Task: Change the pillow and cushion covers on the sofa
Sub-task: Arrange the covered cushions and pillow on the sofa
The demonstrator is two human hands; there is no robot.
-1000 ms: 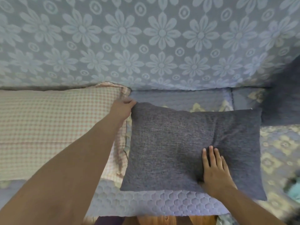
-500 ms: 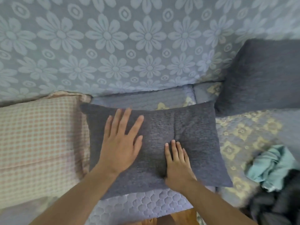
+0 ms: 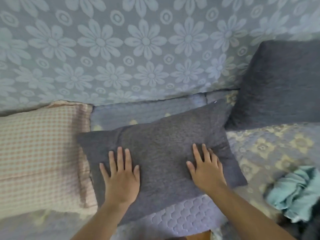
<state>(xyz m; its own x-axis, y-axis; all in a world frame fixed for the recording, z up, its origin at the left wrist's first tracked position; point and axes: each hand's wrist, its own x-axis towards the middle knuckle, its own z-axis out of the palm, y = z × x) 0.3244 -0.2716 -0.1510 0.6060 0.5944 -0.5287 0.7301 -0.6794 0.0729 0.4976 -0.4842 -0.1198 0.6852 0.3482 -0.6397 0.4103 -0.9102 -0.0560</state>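
A: Sofa (image 3: 270,148) fills the view, its back draped in a pale blue cloth with a daisy pattern (image 3: 121,49) and its seat under a quilted spread in lilac and yellow.

B: How many cushions on it?

A: Three that I can count. Two are in dark grey covers, one in a pink-and-white check. The checked pillow (image 3: 38,153) lies flat at the left. One grey cushion (image 3: 280,84) leans at the right, against the sofa's back corner. The other grey cushion (image 3: 161,153) lies flat on the seat in the middle, its left edge touching the checked pillow, its far right corner just beside the leaning one.

B: Anything held inside anything?

A: Each cushion sits in its cover; no filling shows. At the lower right there is a crumpled teal cloth (image 3: 297,193) lying on something dark, blurred.

B: And the hands?

A: Two, both on the middle grey cushion. The left hand (image 3: 121,177) lies palm down on its near left part, fingers straight and spread. The right hand (image 3: 206,168) lies palm down nearer its right edge, fingers straight and fanned too. Neither grasps the fabric.
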